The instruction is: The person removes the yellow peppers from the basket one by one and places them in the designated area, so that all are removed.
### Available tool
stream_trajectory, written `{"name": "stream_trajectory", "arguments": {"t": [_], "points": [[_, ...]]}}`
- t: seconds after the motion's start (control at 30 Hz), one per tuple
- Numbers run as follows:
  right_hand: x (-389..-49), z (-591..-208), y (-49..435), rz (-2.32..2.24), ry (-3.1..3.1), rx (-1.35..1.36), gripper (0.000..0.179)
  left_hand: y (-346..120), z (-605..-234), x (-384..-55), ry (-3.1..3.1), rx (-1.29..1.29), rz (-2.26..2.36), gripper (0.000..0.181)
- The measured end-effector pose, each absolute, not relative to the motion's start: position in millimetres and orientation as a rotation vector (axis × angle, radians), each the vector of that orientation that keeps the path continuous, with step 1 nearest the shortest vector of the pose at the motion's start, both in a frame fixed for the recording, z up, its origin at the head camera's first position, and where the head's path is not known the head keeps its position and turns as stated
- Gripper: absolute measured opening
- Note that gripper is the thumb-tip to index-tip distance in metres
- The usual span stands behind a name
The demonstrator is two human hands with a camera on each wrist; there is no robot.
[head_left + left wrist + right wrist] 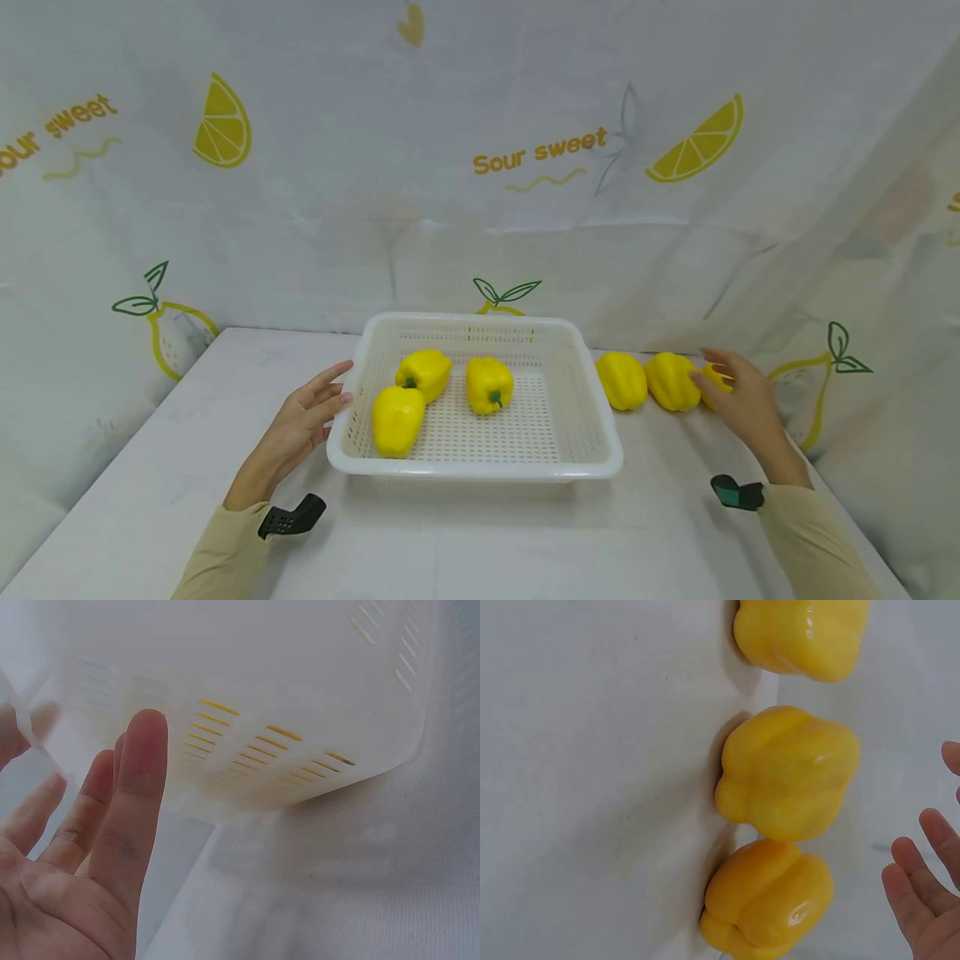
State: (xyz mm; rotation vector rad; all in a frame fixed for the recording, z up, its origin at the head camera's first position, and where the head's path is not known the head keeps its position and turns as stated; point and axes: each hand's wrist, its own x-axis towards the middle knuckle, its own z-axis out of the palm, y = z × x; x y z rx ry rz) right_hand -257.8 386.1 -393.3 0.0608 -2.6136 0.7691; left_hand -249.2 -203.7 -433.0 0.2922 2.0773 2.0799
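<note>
A white slotted plastic basket (480, 470) holds three yellow bell peppers: two at the left (398, 422) (426, 374) and one near the middle (490, 385). Beside its left wall, my left hand (300, 421) has its fingers extended at the rim; whether they touch it is hard to tell. To the right of the basket, three more yellow bell peppers (622, 381) (672, 382) (717, 377) stand in a row. My right hand (746, 400) hovers over the rightmost, partly hiding it, fingers spread and holding nothing. The right wrist view shows the hand (930, 900) apart from the peppers (787, 774).
A white cloth covers the table (480, 542). Behind it hangs a pale curtain (337, 208) printed with lemons and words, close to the back of the basket and the pepper row. Each wrist wears a dark device (292, 516).
</note>
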Motion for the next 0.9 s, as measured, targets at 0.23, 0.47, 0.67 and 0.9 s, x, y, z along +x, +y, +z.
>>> {"name": "stream_trajectory", "arguments": {"t": [0.23,0.47,0.67,0.9], "points": [[-258.6,-386.1,374.3,0.752,-2.616,0.119,0.048,-203.6,-432.4,-249.6,2.072,0.288,2.083,0.067],[-259.3,-379.8,363.9,0.753,-2.642,0.156,0.049,-203.8,-433.1,-248.8,2.077,0.284,2.078,0.067],[-258.4,-374.3,354.0,0.74,-2.655,0.201,0.05,-203.6,-433.3,-249.2,2.075,0.28,2.083,0.066],[-259.0,-366.6,340.3,0.732,-2.631,0.287,0.048,-203.6,-433.0,-248.9,2.079,0.295,2.077,0.067]]}}
